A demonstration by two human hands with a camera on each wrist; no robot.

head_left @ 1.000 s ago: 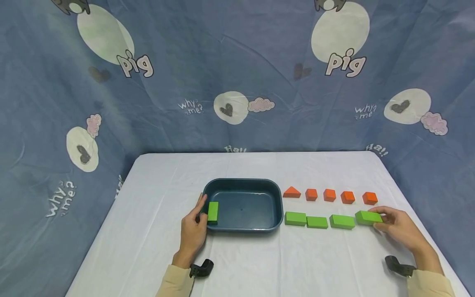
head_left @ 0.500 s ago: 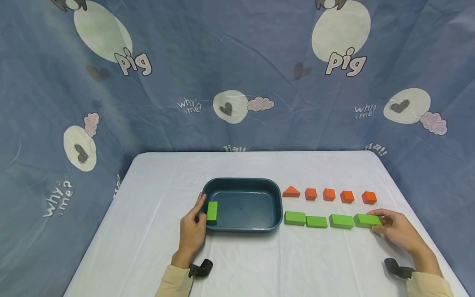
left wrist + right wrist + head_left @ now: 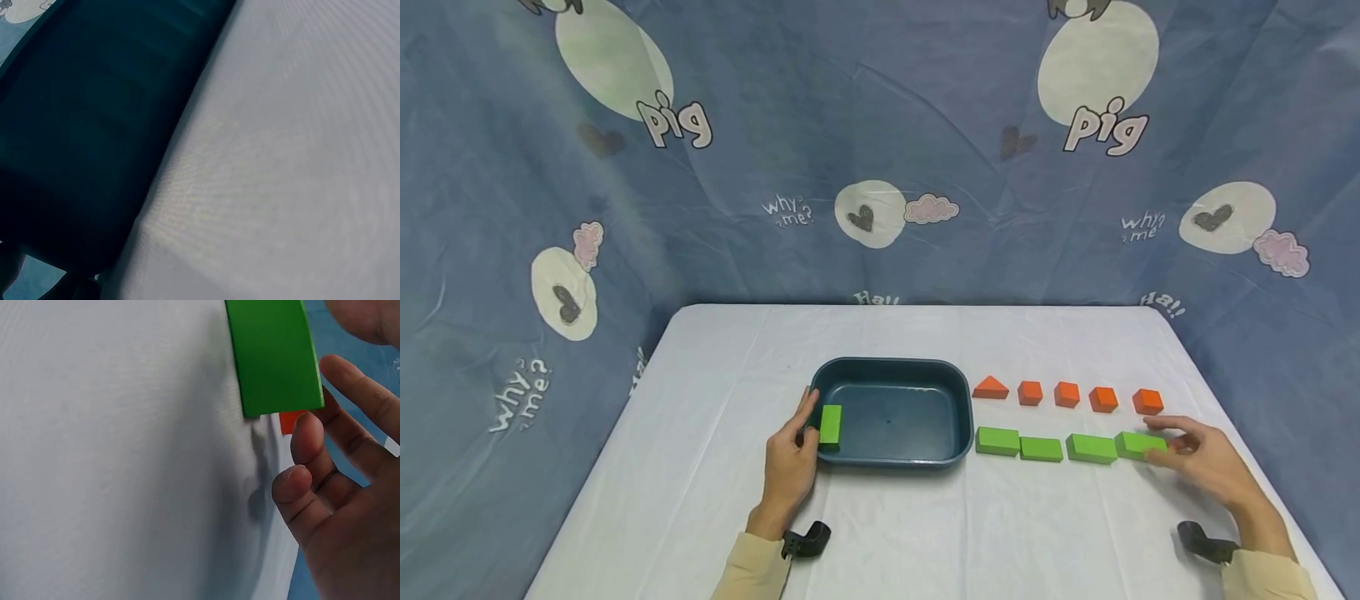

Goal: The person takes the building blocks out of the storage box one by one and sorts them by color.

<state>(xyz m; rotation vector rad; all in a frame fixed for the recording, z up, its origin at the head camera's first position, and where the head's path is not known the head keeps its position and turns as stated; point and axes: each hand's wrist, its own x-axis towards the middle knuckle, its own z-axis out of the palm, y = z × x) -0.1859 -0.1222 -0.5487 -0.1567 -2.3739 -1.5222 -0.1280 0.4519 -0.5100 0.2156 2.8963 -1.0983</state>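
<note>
In the head view my left hand [image 3: 790, 471] touches the left end of a dark teal plastic tray [image 3: 891, 461], its fingers stretched along the outer side. A green rectangular block [image 3: 831, 426] stands inside against that end. My right hand [image 3: 1202, 462] is spread around the right end of another green block [image 3: 1138, 445], the last in a row of green blocks [image 3: 1092, 448]. In the right wrist view, the thumb is well apart from this green block [image 3: 275, 356], and fingertips are close to its end. Dark fingers [image 3: 78, 287] show below the tray in the left wrist view.
Behind the green row lie an orange triangular block [image 3: 990, 388] and several orange cube-like blocks [image 3: 1067, 394]. Everything stands on a white-covered table [image 3: 925, 533]. A printed blue cloth [image 3: 775, 258] hangs behind and beside it.
My right hand has set the rightmost green block down at the row's end, slightly left and lower, and its fingers have parted from it. My left hand and the tray stay in place.
</note>
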